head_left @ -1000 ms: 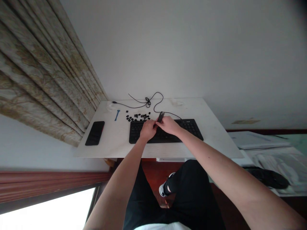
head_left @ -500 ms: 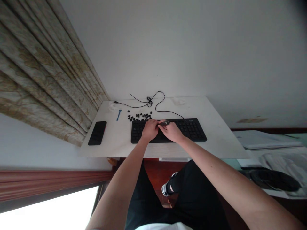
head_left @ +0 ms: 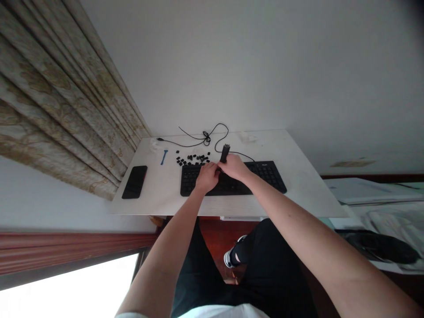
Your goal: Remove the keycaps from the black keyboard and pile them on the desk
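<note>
A black keyboard [head_left: 232,187] lies along the front of the white desk [head_left: 155,194]. Over its left half rests my left hand [head_left: 208,176], fingers bent and drawn together beside the other hand; what they pinch, if anything, is hidden. My right hand [head_left: 234,166] is closed around a dark, stick-like tool [head_left: 225,152] whose thick end points up and away from me. The tool's lower end disappears between my two hands at the keys, so its kind does not show. Several loose black keycaps [head_left: 195,158] lie scattered just behind the keyboard's left part.
A blue plastic tool [head_left: 164,157] and a black phone [head_left: 134,182] lie at the desk's left. The keyboard's cable [head_left: 206,140] runs looped along the back near the wall. A patterned curtain [head_left: 66,79] hangs at the left.
My right hand has turned and risen slightly, swinging the dark tool from lying nearly flat to standing steeply. My left hand has stayed in about the same place.
</note>
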Motion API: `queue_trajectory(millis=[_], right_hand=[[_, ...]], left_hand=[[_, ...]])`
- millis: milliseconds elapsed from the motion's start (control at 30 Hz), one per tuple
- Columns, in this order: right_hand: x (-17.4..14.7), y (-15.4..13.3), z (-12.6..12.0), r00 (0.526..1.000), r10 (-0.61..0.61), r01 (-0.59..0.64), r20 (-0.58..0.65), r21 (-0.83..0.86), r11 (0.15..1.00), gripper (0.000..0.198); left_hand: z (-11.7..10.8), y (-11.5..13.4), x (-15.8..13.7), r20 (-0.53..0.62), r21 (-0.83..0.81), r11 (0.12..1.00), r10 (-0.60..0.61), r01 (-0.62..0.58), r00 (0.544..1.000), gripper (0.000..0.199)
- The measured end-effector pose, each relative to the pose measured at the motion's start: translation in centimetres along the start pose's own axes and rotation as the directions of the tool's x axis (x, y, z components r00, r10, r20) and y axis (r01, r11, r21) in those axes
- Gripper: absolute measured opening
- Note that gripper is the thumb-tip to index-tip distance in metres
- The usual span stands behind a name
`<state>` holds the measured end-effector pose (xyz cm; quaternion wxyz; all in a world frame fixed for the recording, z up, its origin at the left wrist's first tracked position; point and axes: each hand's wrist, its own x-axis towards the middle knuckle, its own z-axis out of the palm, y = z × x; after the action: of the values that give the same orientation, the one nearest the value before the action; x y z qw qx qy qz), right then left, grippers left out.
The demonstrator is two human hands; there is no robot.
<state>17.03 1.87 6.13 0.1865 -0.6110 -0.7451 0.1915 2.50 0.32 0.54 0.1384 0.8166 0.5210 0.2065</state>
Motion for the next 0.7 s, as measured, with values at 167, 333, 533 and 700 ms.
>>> queue_trajectory(millis=[167, 333, 533, 700], right_hand=[[1.1, -0.9, -0.9, 0.992, 0.116, -0.117, 0.040, 0.036, 0.992, 0.016], [-1.1, 0.0, 0.3, 0.995, -0.096, 0.097, -0.027, 0.017, 0.995, 0.017], [-3.4, 1.0, 1.8, 0.984, -0.173, 0.176, -0.052, 0.063, 0.982, 0.016], [-4.2, 1.2, 2.2, 0.974, -0.208, 0.213, -0.087, 0.056, 0.975, 0.017]], left_hand=[[-0.3, 0.1, 0.1, 0.005, 0.019, 0.999, -0.029, 0.029, 1.000, 0.017], [-0.2, 0.2, 0.1, 0.015, 0.027, 0.999, -0.042, 0.042, 0.999, 0.015], [0.1, 0.0, -0.1, 0.036, 0.066, 0.998, -0.006, 0.004, 0.999, 0.023], [0.0, 0.0, -0.3, 0.054, 0.067, 0.997, 0.023, -0.027, 0.998, 0.024]])
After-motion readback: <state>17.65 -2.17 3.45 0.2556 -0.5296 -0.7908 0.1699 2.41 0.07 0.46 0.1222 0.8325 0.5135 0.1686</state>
